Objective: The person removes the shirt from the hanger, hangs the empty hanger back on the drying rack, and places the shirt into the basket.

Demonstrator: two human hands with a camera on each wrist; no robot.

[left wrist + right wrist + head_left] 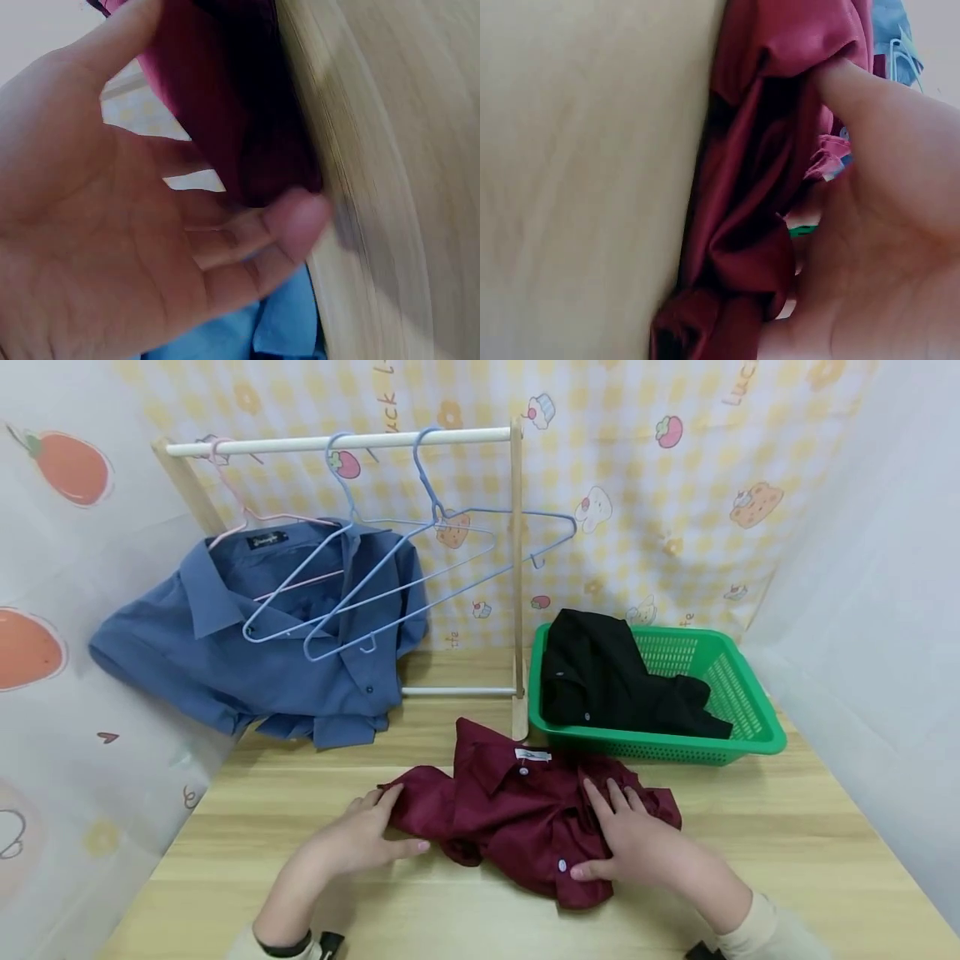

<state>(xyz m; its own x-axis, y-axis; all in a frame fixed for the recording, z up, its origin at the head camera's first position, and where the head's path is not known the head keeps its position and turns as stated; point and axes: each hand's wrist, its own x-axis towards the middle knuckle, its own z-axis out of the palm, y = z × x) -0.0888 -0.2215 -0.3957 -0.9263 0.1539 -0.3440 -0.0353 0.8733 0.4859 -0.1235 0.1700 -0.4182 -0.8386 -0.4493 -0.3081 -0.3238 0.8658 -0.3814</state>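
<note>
Lying rumpled on the wood-grain table (pixel 795 827), the maroon shirt (pixel 510 814) sits just in front of the green basket (pixel 678 653), near the foot of the clothes rack (pixel 517 568), with the pale label (pixel 532 755) of its collar on the side away from the person. At its left end the left hand (pixel 367 835) touches the bunched cloth, fingers loosely bent and thumb held well apart from them, so that the fabric is touched rather than clasped. At the other end the right hand (pixel 633 843) lies with fingers spread over the folds, its thumb near a white button (pixel 562 865); it presses on the cloth with a wide, relaxed hand and has no pinch on it. The right wrist view shows the maroon folds running along the table beside the palm. Inside the basket, toward its left side, a black garment (pixel 592 668) is heaped, part of it rising above the back rim. On the rack's white rod (pixel 480 436) a blue shirt (pixel 172 652) hangs on a pink hanger (pixel 244 512), while two blue hangers (pixel 438 512) hang to the right of the pink one, overlapping in front of that shirt
</note>
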